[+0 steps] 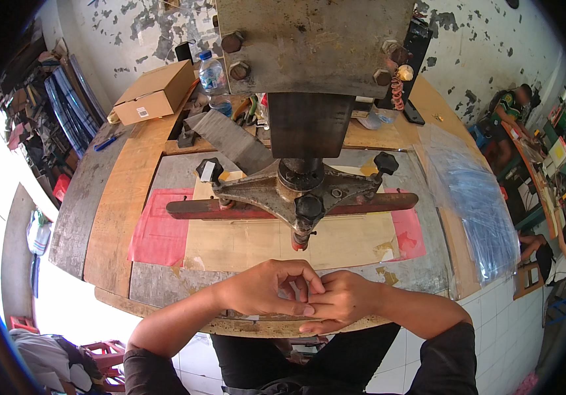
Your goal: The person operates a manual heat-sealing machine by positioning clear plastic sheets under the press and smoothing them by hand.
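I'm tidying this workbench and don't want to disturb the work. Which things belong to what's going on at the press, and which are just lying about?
In use:
left hand and right hand, clasped together at the bench edge
grey metal press with black knobs
red bar
tan sheet
pink sheet

Lying about:
brown cardboard box
clear plastic water bottle
clear plastic bags

red bar [191, 209] | pink sheet [158, 234] | brown box [154, 92] | blue pen [106, 142]

Hands meeting at the near edge of the workbench [164, 289]

Both forearms come in from below and converge over that edge. The left hand [266, 288] curls, fingers bent, over the fingertips of the right hand [342, 299]; the 2 hands touch, and whether they pinch anything cannot be told.
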`<state>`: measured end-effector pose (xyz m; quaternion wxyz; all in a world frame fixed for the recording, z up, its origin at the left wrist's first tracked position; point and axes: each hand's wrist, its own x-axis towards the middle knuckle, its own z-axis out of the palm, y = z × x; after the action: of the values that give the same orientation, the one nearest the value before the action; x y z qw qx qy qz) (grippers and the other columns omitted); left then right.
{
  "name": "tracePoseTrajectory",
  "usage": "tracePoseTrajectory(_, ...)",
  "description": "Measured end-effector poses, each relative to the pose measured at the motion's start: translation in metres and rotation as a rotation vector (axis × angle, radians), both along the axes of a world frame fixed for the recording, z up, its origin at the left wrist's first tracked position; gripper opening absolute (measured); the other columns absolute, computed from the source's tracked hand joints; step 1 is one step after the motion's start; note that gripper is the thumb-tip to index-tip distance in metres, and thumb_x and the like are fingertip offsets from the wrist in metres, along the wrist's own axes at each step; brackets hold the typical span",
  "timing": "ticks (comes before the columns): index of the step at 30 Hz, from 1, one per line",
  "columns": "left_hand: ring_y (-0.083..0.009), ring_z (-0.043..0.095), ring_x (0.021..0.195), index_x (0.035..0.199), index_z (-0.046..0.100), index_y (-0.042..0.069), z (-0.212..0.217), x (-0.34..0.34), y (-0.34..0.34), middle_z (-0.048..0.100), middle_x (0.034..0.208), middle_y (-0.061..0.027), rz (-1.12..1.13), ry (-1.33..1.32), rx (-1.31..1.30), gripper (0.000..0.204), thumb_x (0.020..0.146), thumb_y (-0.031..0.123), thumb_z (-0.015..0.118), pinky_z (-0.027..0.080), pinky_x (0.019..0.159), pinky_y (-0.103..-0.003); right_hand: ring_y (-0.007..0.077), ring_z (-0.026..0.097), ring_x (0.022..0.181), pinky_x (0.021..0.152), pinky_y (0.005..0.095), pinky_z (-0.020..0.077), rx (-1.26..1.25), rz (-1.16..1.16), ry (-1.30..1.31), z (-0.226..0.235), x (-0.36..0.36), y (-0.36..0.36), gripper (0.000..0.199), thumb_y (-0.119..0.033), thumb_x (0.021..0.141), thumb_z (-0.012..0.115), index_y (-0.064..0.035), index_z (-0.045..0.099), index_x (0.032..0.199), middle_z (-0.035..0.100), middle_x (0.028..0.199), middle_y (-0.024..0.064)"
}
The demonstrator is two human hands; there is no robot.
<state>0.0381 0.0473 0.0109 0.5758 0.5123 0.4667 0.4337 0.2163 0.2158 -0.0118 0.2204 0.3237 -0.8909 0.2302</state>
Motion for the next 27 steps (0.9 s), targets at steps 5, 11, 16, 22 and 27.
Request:
tracePoseTrajectory(5,-0.0134,0.067,0.106,0.129,0.069,0.003,0.0031,-0.0007,0.0004,0.070,0.122,-0.0032,-0.006,0.002,-0.027,0.041,0.092,0.008,0.087,0.056,0.090,-0.030,0.0241,0.067,0.065,0.064,0.0355,0.0602,-0.002,-0.003,-0.010,-0.0002,0.0004,0.0007,0.033,-0.038,0.100,0.075,-0.0096,0.068,0.085,0.062,0.075,0.0033)
tracePoseTrajectory(11,-0.0129,0.067,0.106,0.129,0.069,0.004,0.0036,-0.0008,0.0000,0.070,0.121,-0.0027,-0.009,0.031,-0.021,0.041,0.092,0.009,0.087,0.056,0.089,-0.029,0.0238,0.068,0.065,0.065,0.0350,0.0605,-0.002,0.000,-0.012,0.0029,0.0003,0.0003,0.033,-0.039,0.099,0.076,-0.0095,0.069,0.086,0.064,0.076,0.0032)
tracePoseTrajectory(16,-0.0131,0.067,0.106,0.130,0.069,0.004,0.0031,-0.0003,-0.0009,0.070,0.121,-0.0028,-0.006,0.024,-0.021,0.041,0.092,0.009,0.087,0.056,0.090,-0.029,0.0236,0.067,0.065,0.064,0.0349,0.0602,0.002,0.006,-0.009,0.0008,0.0002,0.0007,0.033,-0.038,0.098,0.078,-0.0096,0.068,0.085,0.064,0.076,0.0033)
tracePoseTrajectory(22,-0.0131,0.068,0.106,0.129,0.069,0.004,0.0036,-0.0001,-0.0005,0.070,0.122,-0.0027,-0.002,0.023,-0.024,0.041,0.093,0.008,0.086,0.056,0.090,-0.029,0.0240,0.067,0.064,0.064,0.0352,0.0602,0.003,0.004,-0.025,0.0002,0.0013,0.0010,0.033,-0.038,0.098,0.077,-0.0097,0.067,0.085,0.064,0.075,0.0034)
tracePoseTrajectory(27,-0.0124,0.068,0.106,0.128,0.070,0.004,0.0056,-0.0002,-0.0003,0.070,0.121,-0.0023,-0.005,0.029,-0.023,0.039,0.093,0.008,0.086,0.056,0.089,-0.029,0.0241,0.067,0.064,0.064,0.0353,0.0604,0.006,0.000,-0.020,0.0051,0.0008,0.0000,0.033,-0.038,0.099,0.076,-0.0094,0.067,0.084,0.064,0.074,0.0034)
